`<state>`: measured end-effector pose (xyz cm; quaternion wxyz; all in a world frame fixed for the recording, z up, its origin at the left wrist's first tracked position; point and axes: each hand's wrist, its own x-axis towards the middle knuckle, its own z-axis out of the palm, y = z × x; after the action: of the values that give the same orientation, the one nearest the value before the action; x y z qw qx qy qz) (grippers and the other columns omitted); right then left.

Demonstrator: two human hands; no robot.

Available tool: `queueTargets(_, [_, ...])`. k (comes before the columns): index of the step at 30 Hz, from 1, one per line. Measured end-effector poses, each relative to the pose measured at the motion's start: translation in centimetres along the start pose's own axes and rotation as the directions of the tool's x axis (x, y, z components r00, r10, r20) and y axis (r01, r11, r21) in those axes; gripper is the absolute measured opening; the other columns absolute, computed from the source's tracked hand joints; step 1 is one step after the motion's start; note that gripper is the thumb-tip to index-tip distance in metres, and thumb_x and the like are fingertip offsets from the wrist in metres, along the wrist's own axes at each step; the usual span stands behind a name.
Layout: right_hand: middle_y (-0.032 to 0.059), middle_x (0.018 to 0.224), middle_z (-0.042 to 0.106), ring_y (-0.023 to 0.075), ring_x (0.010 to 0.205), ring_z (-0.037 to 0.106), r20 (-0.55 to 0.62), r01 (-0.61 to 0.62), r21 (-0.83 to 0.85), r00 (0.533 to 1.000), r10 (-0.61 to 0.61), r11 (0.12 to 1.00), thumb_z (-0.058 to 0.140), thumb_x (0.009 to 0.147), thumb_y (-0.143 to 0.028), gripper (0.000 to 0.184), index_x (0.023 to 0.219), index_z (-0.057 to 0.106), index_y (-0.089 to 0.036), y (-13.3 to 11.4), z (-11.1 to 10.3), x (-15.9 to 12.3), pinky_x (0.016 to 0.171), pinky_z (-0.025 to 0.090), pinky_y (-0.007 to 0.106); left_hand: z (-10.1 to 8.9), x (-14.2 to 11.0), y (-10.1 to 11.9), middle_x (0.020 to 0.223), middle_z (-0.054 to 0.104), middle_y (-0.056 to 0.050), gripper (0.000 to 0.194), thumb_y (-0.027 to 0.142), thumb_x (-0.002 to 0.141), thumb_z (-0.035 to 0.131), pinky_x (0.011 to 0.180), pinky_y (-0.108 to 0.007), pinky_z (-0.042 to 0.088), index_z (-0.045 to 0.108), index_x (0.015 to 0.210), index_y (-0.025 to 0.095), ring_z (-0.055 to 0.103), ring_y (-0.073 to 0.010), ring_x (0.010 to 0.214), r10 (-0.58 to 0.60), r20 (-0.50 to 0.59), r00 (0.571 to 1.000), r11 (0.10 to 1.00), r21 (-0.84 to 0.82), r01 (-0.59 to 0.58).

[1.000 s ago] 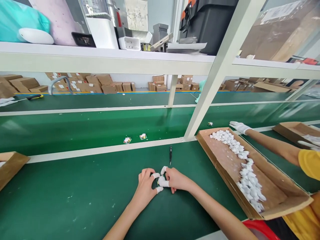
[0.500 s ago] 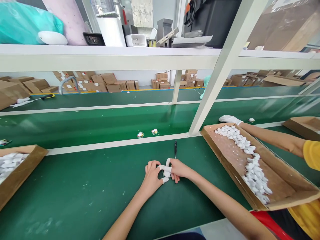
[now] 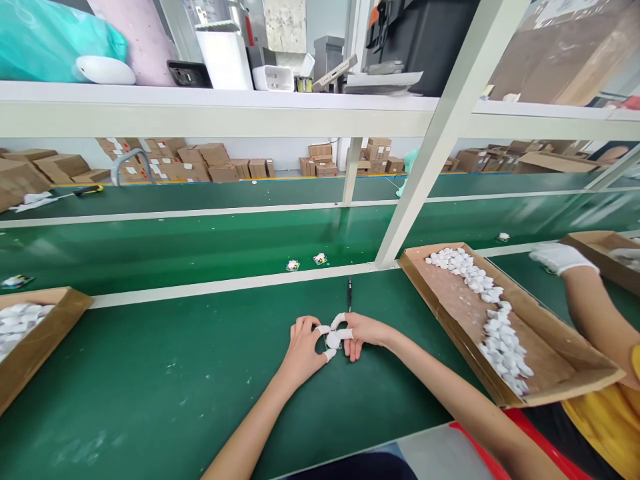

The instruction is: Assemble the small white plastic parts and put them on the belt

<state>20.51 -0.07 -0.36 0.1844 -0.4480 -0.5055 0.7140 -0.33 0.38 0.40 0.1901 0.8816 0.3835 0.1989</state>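
In the head view, the left hand (image 3: 306, 348) rests on the green tabletop (image 3: 175, 393), its thumb and forefinger curved to a narrow gap around a small round white piece (image 3: 333, 341). That piece lies in the middle, between the two hands, with a bit of something green showing at its edge. The right hand (image 3: 369, 329) comes in from the other side, thumb and forefinger slightly parted and the forefinger's tip at the piece; whether it grips cannot be told. White covers sit on the thumbs and forefingers of both hands.

Just beyond the right hand lies a slim black tool (image 3: 349, 288). To the right stands a long cardboard tray (image 3: 440, 317) with many white pieces (image 3: 503, 347) in an uneven row; a cardboard box (image 3: 55, 347) at the left edge holds more. Past the pale rail (image 3: 225, 289), two small boards with white parts (image 3: 320, 259) lie near each other on the green strip (image 3: 150, 250). Farther right — beyond the tray — is a co-worker's white-gloved hand (image 3: 563, 257).
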Motion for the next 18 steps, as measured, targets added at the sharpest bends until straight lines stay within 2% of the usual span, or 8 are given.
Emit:
queueTargets(4, [0.0053, 0.067, 0.066, 0.0179, 0.056, 0.066, 0.018, 0.040, 0.003, 0.999, -0.040, 0.999, 0.061, 0.079, -0.037, 0.036, 0.102, 0.044, -0.015, -0.2, 0.2, -0.4, 0.050, 0.055, 0.026, -0.1, 0.1, 0.2, 0.104, 0.049, -0.006, 0.022, 0.022, 0.073, 0.059, 0.085, -0.039, 0.039, 0.058, 0.094, 0.021, 0.042, -0.0246, 0.104, 0.035, -0.018, 0.999, 0.999, 0.030, -0.034])
queueTargets(8, [0.0035, 0.062, 0.064, 0.0180, 0.052, 0.064, -0.010, 0.059, -0.005, 0.998, -0.059, 0.998, 0.065, 0.076, -0.037, 0.040, 0.099, 0.040, -0.015, -0.7, 0.5, -0.7, 0.046, 0.053, 0.026, 0.0, 0.2, 0.2, 0.103, 0.050, -0.005, 0.026, 0.021, 0.072, 0.058, 0.085, -0.039, 0.039, 0.058, 0.099, 0.022, 0.043, -0.0246, 0.104, 0.054, -0.012, 0.998, 0.997, 0.062, -0.053])
queueTargets(10, [0.0038, 0.065, 0.064, 0.0175, 0.054, 0.065, 0.022, 0.083, -0.002, 0.996, -0.083, 0.997, 0.064, 0.077, -0.037, 0.039, 0.099, 0.041, -0.015, -0.8, 0.6, -0.6, 0.048, 0.054, 0.025, 0.1, 0.3, 0.1, 0.104, 0.051, -0.005, 0.027, 0.022, 0.074, 0.057, 0.085, -0.039, 0.039, 0.057, 0.101, 0.023, 0.043, -0.0247, 0.105, 0.060, -0.009, 0.998, 0.995, 0.081, -0.060])
queueTargets(15, [0.0020, 0.063, 0.063, 0.0161, 0.050, 0.063, -0.021, 0.085, -0.045, 0.996, -0.086, 0.995, 0.060, 0.080, -0.030, 0.030, 0.097, 0.039, -0.015, -0.4, 0.6, 0.0, 0.045, 0.053, 0.024, 0.5, 0.7, -0.8, 0.105, 0.052, -0.006, 0.027, 0.026, 0.076, 0.057, 0.086, -0.041, 0.039, 0.056, 0.103, 0.023, 0.044, -0.0257, 0.105, 0.092, -0.034, 0.995, 0.990, 0.109, -0.088])
queueTargets(18, [0.0011, 0.063, 0.062, 0.0140, 0.050, 0.063, -0.008, 0.082, -0.071, 0.997, -0.082, 0.994, 0.053, 0.084, -0.023, 0.016, 0.092, 0.042, -0.014, -0.7, 0.7, 0.3, 0.046, 0.053, 0.022, 1.0, 1.0, -1.8, 0.107, 0.053, -0.006, 0.027, 0.028, 0.075, 0.058, 0.087, -0.042, 0.038, 0.057, 0.102, 0.025, 0.045, -0.0262, 0.107, 0.101, -0.040, 0.994, 0.989, 0.113, -0.096])
